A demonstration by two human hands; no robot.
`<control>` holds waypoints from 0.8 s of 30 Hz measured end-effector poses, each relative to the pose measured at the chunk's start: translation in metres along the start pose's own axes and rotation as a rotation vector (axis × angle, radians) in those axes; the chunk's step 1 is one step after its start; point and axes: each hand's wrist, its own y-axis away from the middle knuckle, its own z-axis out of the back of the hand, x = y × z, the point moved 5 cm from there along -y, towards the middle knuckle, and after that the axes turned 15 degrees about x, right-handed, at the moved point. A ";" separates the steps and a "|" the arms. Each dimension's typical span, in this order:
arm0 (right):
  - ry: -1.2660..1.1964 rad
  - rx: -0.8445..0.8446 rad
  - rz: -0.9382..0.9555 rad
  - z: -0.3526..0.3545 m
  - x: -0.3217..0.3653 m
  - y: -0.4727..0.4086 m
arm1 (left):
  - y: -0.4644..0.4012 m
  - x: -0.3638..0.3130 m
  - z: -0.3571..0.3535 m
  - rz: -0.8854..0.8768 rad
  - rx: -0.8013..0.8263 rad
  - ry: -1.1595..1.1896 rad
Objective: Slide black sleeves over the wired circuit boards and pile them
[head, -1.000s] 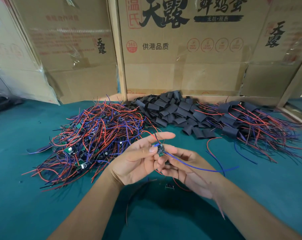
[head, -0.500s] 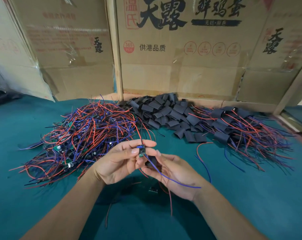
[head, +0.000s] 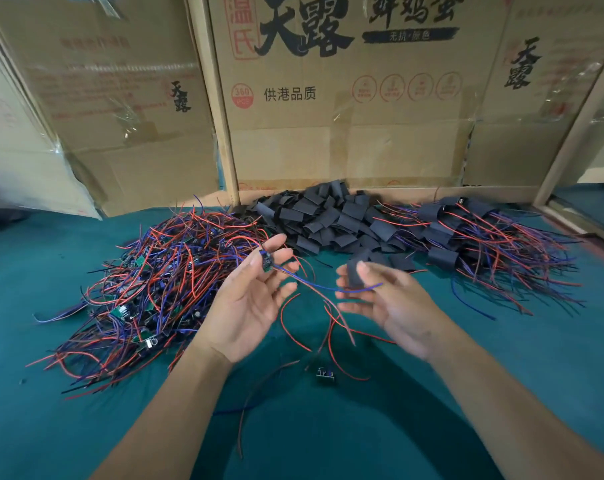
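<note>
My left hand pinches a small wired circuit board between thumb and fingertips; its blue and red wires trail right across the gap. My right hand holds a black sleeve between thumb and fingers, a short way right of the board. The blue wire's end reaches the sleeve. A heap of bare wired boards lies at the left, loose black sleeves are piled at the back centre, and sleeved boards are piled at the right.
One more small board with red wires lies on the green table below my hands. Cardboard boxes wall off the back. A wooden frame stands at the far right.
My hands have drawn apart. The right hand has moved right and now shows a black sleeve, while the left keeps the board, its wires stretched between them.
</note>
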 end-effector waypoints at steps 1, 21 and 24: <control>0.060 -0.017 0.034 0.005 0.007 0.001 | 0.000 0.000 0.003 -0.001 -0.034 -0.024; 1.373 0.377 -0.115 -0.032 0.009 0.018 | 0.000 0.004 0.007 0.017 -0.126 -0.111; 1.409 0.400 -0.119 -0.031 0.010 0.020 | 0.000 0.004 0.010 0.021 -0.148 -0.117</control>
